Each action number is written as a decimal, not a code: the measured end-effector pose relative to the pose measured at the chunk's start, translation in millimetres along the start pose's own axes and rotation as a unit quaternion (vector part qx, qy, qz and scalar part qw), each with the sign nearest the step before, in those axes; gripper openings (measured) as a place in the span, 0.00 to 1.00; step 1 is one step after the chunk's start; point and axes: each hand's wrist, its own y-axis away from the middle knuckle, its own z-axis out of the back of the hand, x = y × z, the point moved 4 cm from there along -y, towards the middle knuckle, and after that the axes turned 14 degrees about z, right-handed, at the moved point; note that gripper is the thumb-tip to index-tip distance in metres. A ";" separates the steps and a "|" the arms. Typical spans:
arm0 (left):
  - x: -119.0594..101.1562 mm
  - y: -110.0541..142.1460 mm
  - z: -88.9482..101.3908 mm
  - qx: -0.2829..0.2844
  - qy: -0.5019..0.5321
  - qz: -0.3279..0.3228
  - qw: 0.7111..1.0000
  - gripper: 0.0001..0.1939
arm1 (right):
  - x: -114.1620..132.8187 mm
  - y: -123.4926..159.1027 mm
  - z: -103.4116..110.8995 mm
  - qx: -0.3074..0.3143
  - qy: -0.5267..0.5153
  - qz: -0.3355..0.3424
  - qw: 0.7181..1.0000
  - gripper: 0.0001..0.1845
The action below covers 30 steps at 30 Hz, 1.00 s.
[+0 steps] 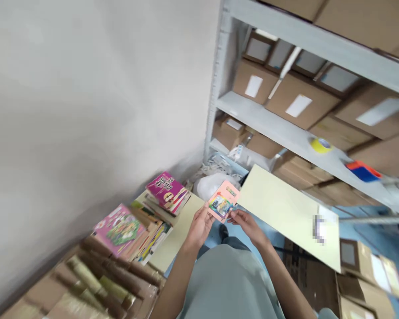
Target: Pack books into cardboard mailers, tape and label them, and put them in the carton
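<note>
A small pink book [228,191] with a colourful picture on its cover is held out in front of my body, above the floor. My left hand [200,227] grips its lower left edge, thumb on the cover. At the lower right corner, the fingers of my right hand [248,225] are closed on the edge. To the left, a stack of books with a magenta cover [166,188] on top and another stack topped by a pink-purple book [119,228] rest on a pale table [168,252].
A pale yellow tabletop [272,195] stands on the right. Behind it, metal shelving [262,126] holds cardboard boxes, a yellow tape roll [320,145] and a red-blue object [364,171]. Wrapped bundles [96,283] lie lower left; a white bag [208,187] is by the wall.
</note>
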 end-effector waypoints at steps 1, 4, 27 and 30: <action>6.1 -6.4 -13.4 0.015 0.009 0.019 1.000 0.26 | 1.6 6.2 14.5 -0.033 -0.005 0.009 0.999 0.35; 25.3 -24.4 -50.1 0.043 0.007 0.060 0.997 0.27 | 7.3 24.8 55.7 -0.132 -0.031 0.050 0.990 0.31; 197.0 -160.8 -269.8 0.062 -0.171 0.058 0.982 0.19 | -8.1 39.0 368.5 -0.319 -0.066 0.144 0.934 0.27; 207.5 -170.3 -287.5 0.046 -0.202 0.060 0.977 0.20 | -10.2 34.0 393.6 -0.312 -0.062 0.142 0.937 0.26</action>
